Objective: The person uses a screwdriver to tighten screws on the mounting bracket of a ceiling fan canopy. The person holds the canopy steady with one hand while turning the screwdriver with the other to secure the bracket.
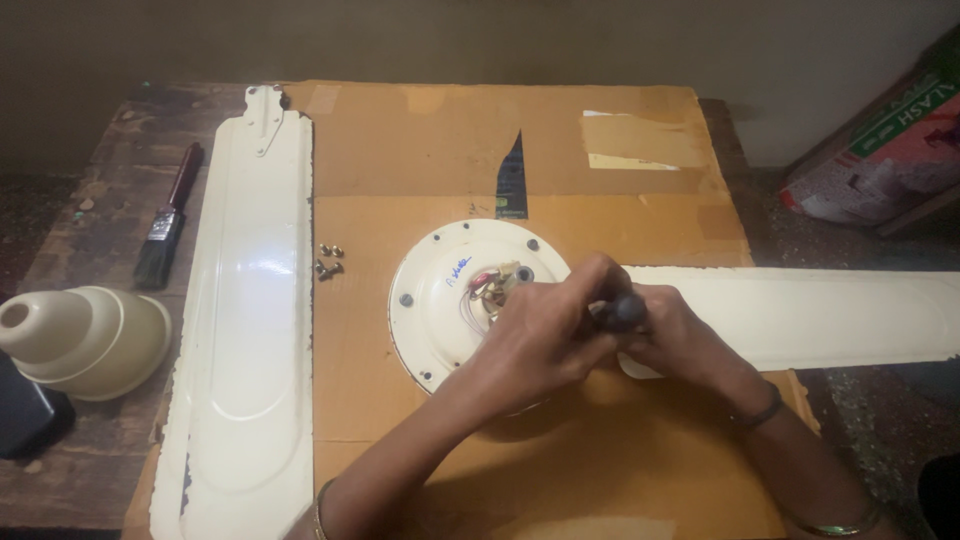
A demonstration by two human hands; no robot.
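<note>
A cream ceiling-fan motor housing point(440, 290) lies on a sheet of cardboard point(440, 150), with coloured wires bunched at its centre. One cream fan blade point(800, 315) extends from it to the right. My left hand point(545, 335) is closed around a tool with a dark round handle point(622, 312), held upright at the motor's right edge where the blade meets it. My right hand point(680, 335) presses on the blade's root beside that handle. The tool's tip is hidden by my hands.
A second loose fan blade point(250, 320) lies lengthwise at the left of the cardboard. Several small brass screws point(329, 259) sit beside it. A paintbrush point(168, 220) and cream fan canopy cups point(85, 340) rest on the wooden table point(60, 230). A printed box point(890, 150) stands at right.
</note>
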